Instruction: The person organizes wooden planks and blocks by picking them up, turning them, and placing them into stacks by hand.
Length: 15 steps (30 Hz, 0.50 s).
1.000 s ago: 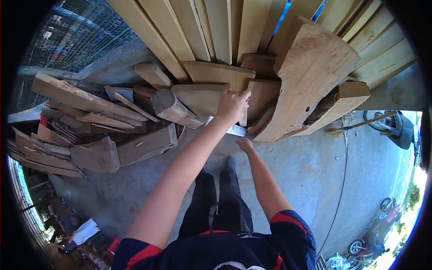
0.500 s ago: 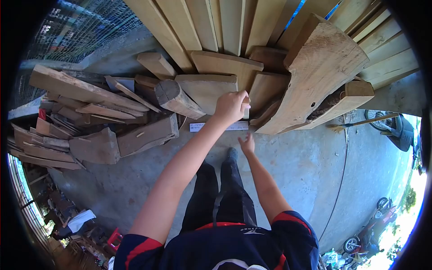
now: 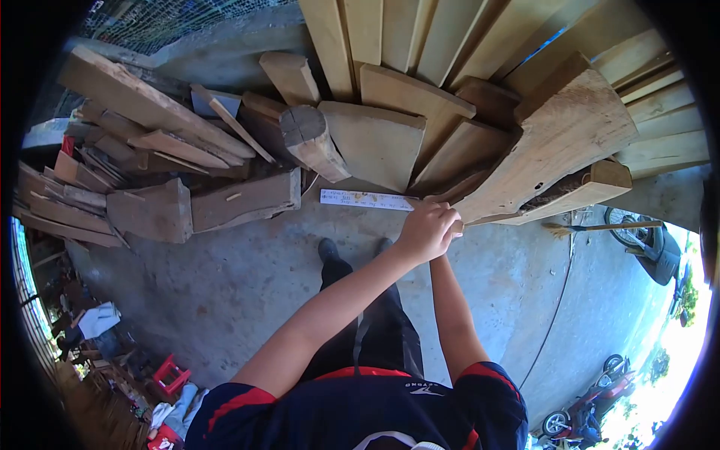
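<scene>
My left hand (image 3: 429,234) is closed in a fist over the lower edge of the large curved plank (image 3: 551,139). Something small and tan seems to show at its fingers, but I cannot make out what it is. My right forearm (image 3: 452,307) reaches up to the same spot, and its hand is hidden behind the left one. Just left of my left hand, a white strip with writing (image 3: 360,199) lies along the foot of the boards. A thick wooden board (image 3: 371,142) leans behind the strip, beside a round-ended log (image 3: 311,139).
Stacked wood offcuts (image 3: 150,210) spread along the left. Tall planks (image 3: 397,37) lean at the back. On the right are a broom (image 3: 600,227) and a parked motorbike (image 3: 660,251). A red stool (image 3: 171,375) stands at lower left on the concrete floor (image 3: 247,292).
My left hand has come down and to the right, from in front of the boards to the curved plank's lower edge. My right hand, visible with fingers apart before, is now behind it.
</scene>
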Each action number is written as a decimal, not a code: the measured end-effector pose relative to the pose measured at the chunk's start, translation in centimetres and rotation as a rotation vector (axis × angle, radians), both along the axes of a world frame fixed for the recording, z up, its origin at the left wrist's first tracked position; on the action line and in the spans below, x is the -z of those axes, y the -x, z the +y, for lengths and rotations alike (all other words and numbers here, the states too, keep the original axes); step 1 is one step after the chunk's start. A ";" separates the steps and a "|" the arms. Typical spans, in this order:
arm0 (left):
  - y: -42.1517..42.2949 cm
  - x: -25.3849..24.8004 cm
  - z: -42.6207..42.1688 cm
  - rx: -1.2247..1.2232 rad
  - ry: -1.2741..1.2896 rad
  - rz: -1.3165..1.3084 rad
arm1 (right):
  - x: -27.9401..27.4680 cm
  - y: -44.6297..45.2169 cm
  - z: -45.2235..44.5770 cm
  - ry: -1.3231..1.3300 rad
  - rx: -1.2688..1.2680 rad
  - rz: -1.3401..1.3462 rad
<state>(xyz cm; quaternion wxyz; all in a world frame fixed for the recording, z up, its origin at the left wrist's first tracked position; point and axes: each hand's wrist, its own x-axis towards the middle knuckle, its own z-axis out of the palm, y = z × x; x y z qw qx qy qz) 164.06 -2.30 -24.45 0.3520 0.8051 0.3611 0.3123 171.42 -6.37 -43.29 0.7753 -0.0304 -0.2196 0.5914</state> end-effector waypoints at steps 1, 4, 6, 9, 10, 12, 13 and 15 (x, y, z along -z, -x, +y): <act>0.5 0.7 -0.3 -0.004 0.005 0.001 | 0.0 0.1 -0.6 0.265 0.131 -0.266; 2.1 2.1 -0.8 -0.026 -0.007 -0.062 | 1.9 0.6 -1.8 0.790 0.423 -0.811; 3.1 2.4 -0.7 -0.040 0.019 -0.095 | 5.9 0.3 -2.3 0.664 0.427 -0.968; 4.9 3.6 -1.4 -0.125 0.215 -0.177 | 6.8 0.8 -2.1 0.821 0.549 -1.490; 5.9 3.8 -1.6 -0.177 0.204 -0.170 | 1.5 1.7 -1.0 0.729 0.635 -1.507; 8.2 6.7 -3.1 -0.261 0.277 -0.146 | 1.2 2.2 -0.9 0.761 0.619 -1.578; 9.8 8.2 -4.1 -0.278 0.354 -0.065 | 1.1 2.4 -0.8 0.790 0.610 -1.648; 13.4 10.8 -6.2 -0.320 0.443 0.103 | -0.5 2.9 -0.8 0.788 0.532 -1.576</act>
